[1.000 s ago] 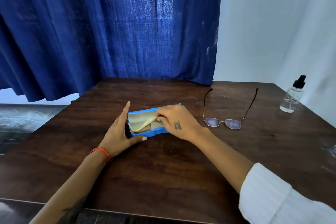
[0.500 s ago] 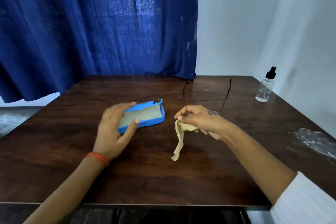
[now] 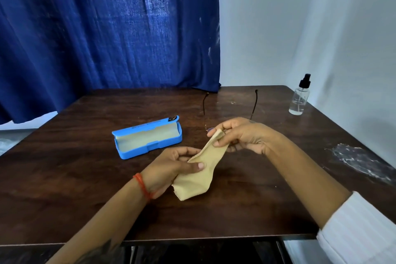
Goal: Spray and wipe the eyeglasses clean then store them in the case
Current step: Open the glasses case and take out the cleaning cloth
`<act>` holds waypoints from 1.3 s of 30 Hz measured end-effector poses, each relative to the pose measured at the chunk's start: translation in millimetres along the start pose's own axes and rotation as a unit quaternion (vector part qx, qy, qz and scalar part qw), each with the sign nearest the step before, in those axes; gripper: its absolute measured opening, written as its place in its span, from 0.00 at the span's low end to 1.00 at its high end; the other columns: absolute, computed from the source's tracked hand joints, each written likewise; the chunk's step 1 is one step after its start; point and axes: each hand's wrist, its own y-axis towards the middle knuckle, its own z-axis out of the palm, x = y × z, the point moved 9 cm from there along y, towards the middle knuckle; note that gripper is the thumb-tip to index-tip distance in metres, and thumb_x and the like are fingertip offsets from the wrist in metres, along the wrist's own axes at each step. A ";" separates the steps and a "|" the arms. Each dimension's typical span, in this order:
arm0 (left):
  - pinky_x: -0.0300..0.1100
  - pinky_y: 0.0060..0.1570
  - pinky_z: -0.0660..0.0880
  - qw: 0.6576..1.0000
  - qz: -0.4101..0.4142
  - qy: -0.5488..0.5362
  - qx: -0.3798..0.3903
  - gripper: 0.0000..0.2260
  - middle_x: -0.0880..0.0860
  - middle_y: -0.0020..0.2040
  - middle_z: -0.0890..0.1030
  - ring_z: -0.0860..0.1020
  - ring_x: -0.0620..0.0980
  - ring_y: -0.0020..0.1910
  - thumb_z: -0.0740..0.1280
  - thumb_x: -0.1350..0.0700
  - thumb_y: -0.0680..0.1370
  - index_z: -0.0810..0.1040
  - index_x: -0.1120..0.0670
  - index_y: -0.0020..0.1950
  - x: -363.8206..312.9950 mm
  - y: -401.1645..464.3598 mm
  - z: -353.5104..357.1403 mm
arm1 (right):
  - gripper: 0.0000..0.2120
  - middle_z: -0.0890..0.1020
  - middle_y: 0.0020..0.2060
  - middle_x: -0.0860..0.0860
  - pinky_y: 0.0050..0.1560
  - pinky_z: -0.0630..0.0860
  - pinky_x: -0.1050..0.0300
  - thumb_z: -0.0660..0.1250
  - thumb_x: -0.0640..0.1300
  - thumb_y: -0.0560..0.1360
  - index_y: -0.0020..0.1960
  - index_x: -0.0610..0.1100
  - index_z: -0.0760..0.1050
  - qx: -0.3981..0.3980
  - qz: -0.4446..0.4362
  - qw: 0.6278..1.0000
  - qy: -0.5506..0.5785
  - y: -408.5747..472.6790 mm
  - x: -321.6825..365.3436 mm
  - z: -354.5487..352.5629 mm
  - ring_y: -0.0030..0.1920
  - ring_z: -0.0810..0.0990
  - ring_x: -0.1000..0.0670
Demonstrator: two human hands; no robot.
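Above the dark wood table (image 3: 85, 178), both hands (image 3: 171, 167) (image 3: 246, 137) pinching a soft beige cloth (image 3: 199, 173)

red thread band (image 3: 143, 187) on left wrist, white ribbed sleeve (image 3: 357, 234) on right arm.

I'm sitting at a dark brown wooden table (image 3: 64, 188) with a scuffed whitish patch (image 3: 360, 161) near its right edge. Behind it hangs a deep blue curtain (image 3: 96, 38), daylight glowing through the middle. Plain white walls (image 3: 300, 28) fill the right side.
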 end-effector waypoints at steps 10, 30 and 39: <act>0.41 0.42 0.81 0.985 -0.144 0.049 0.078 0.14 0.55 0.46 0.85 0.83 0.50 0.46 0.69 0.53 0.72 0.79 0.59 0.54 21.4 -5.5 13.2 | 0.07 0.84 0.39 0.48 0.30 0.76 0.67 0.72 0.34 0.69 0.44 0.43 0.79 -0.067 -0.050 0.995 -0.049 25.0 2.2 3.8 0.36 0.83 0.56; 0.23 0.46 0.67 0.877 0.196 0.408 -0.158 0.06 0.41 0.45 0.81 0.76 0.32 0.45 0.66 0.51 0.75 0.81 0.48 0.50 -24.2 21.1 -31.4 | 0.11 0.84 0.42 0.55 0.48 0.75 0.56 0.69 0.40 0.67 0.45 0.52 0.83 -0.098 -0.309 0.842 -0.432 -12.8 6.7 42.0 0.45 0.78 0.56; 0.34 0.53 0.67 0.875 0.172 0.433 -0.131 0.05 0.45 0.50 0.80 0.74 0.43 0.53 0.73 0.53 0.70 0.78 0.48 0.43 -18.9 23.4 -29.6 | 0.14 0.82 0.49 0.53 0.47 0.72 0.63 0.74 0.48 0.68 0.52 0.48 0.80 -0.107 -0.196 0.910 -0.348 11.3 -13.6 19.4 0.47 0.77 0.58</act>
